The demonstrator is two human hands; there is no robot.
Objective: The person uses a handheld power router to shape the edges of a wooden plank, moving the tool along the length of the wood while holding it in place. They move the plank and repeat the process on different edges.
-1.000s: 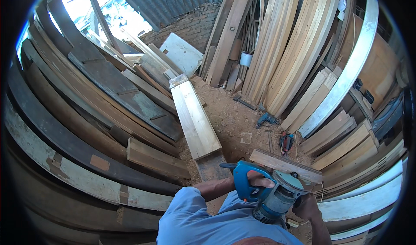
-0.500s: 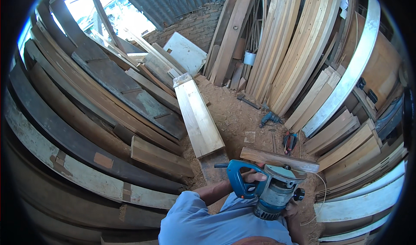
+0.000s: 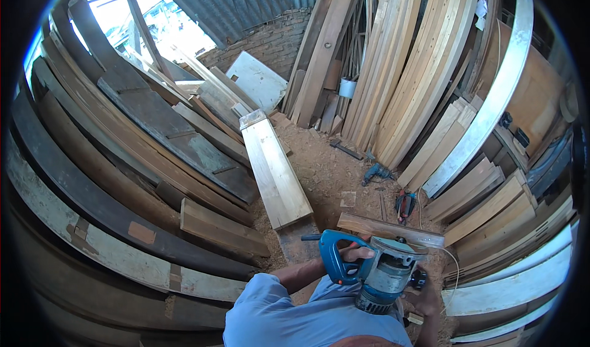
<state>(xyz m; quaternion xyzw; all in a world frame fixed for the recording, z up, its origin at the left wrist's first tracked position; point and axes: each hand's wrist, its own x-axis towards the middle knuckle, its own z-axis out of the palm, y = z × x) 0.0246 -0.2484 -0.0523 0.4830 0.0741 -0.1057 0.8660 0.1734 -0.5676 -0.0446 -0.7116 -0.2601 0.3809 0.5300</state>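
Note:
A teal and grey router (image 3: 387, 276) lies tilted over my lap, its flat base up and its motor end toward me. My left hand (image 3: 356, 254) is wrapped round its teal loop handle. My right hand (image 3: 426, 299) is low beside the motor, below the black side knob (image 3: 418, 279); its fingers are blurred and partly hidden. A small pale piece (image 3: 416, 318) shows beside that hand, and I cannot tell whether it is held. Just beyond the router, a brown board (image 3: 381, 226) lies crosswise.
A pale timber length (image 3: 278, 169) stretches away ahead. On the dusty floor lie a hammer (image 3: 346, 149), a teal drill (image 3: 376, 173) and a red and black tool (image 3: 405, 206). Planks (image 3: 227, 235) are stacked left, more boards (image 3: 424, 70) lean right. A thin cord (image 3: 455, 264) hangs near my right arm.
My right hand has moved a little right, away from the router's motor, and the small pale piece has come into sight. The left hand keeps its hold; the view has shifted slightly.

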